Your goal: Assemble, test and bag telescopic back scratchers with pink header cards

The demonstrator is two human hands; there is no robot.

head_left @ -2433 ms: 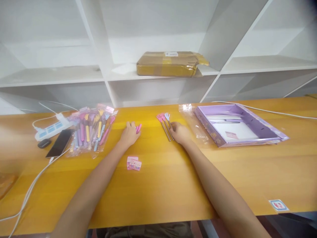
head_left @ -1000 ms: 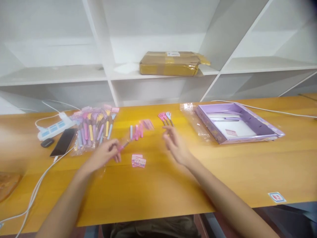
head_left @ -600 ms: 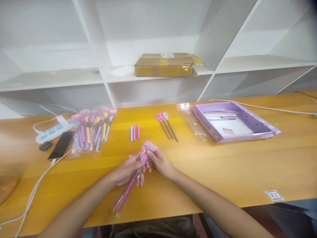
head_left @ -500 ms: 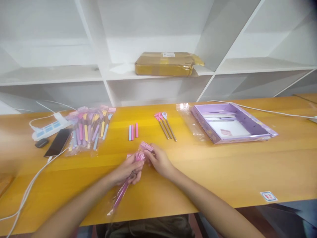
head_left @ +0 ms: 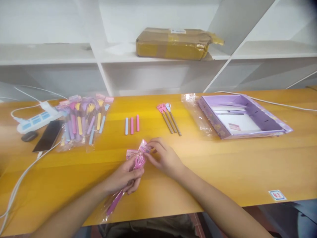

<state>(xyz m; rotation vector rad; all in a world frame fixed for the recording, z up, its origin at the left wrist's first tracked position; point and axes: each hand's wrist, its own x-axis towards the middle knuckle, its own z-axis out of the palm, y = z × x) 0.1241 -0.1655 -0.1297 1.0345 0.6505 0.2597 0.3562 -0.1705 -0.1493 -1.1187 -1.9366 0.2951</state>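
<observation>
The head view looks down on a yellow wooden tabletop [head_left: 223,165] with both forearms reaching in from the near edge. The left hand [head_left: 125,177] is clenched around a pink hand-shaped back scratcher in a clear plastic sleeve [head_left: 128,180], which slants from near the table's front edge up toward the middle — its pink handle pokes out below the hand. The right hand [head_left: 164,158] pinches the pink header card at the top of that sleeve [head_left: 144,146] between thumb and fingertips. A small pink printed card [head_left: 130,153] lies on the tabletop just beside the left hand's knuckles.

Farther back, three short tubes — pale blue, pink, pink [head_left: 131,125] — lie side by side, and to their right three bare scratchers with metal shafts [head_left: 169,117] lie close together. On the left sits a heap of packaged scratchers in mixed pastel colours [head_left: 83,122], next to a black phone [head_left: 48,135], a white power strip [head_left: 37,119] and a dark earbud case [head_left: 29,136]. On the right, an open purple cardboard box [head_left: 274,124] rests beside crumpled clear plastic wrap [head_left: 195,112]. A brown taped parcel [head_left: 175,43] lies on the white shelf [head_left: 49,54] behind.
</observation>
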